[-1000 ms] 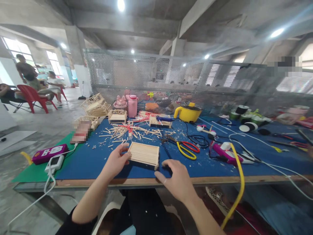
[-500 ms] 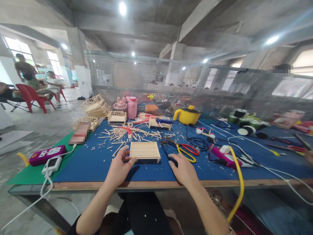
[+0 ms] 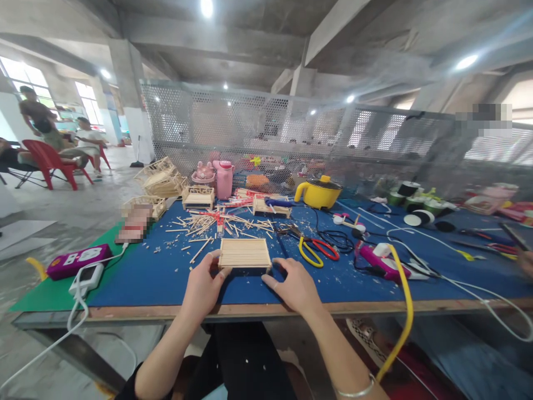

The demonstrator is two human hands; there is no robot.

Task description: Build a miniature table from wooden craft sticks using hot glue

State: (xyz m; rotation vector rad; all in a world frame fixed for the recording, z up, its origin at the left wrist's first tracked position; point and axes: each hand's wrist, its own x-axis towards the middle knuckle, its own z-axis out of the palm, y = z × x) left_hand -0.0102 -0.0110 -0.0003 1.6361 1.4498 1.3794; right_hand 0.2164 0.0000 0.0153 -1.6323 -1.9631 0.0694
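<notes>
A miniature wooden bed frame [image 3: 245, 253], built of pale thin sticks on short legs, stands on the blue mat right in front of me. My left hand [image 3: 205, 282] holds its left end, thumb at the front corner and fingers round the side. At the right end, my right hand [image 3: 291, 282] has thumb and fingers curved about the front corner; the exact contact is hard to make out. Beyond the frame lies a heap of loose wooden sticks [image 3: 208, 225]. Pliers with one yellow and one red handle [image 3: 311, 253] rest to the right.
Behind the sticks stand another small wooden piece [image 3: 199, 198], a glue gun [image 3: 277, 204], a pink bottle [image 3: 225, 180] and a yellow pot [image 3: 320, 193]. A purple power strip [image 3: 381, 264] with cables lies right. A phone [image 3: 135, 223] lies left. Part of another person's hand shows far right.
My right hand has come leftward from the mat beside the pliers to the frame's right end. My left hand stays at the left end. The pliers have shifted slightly left.
</notes>
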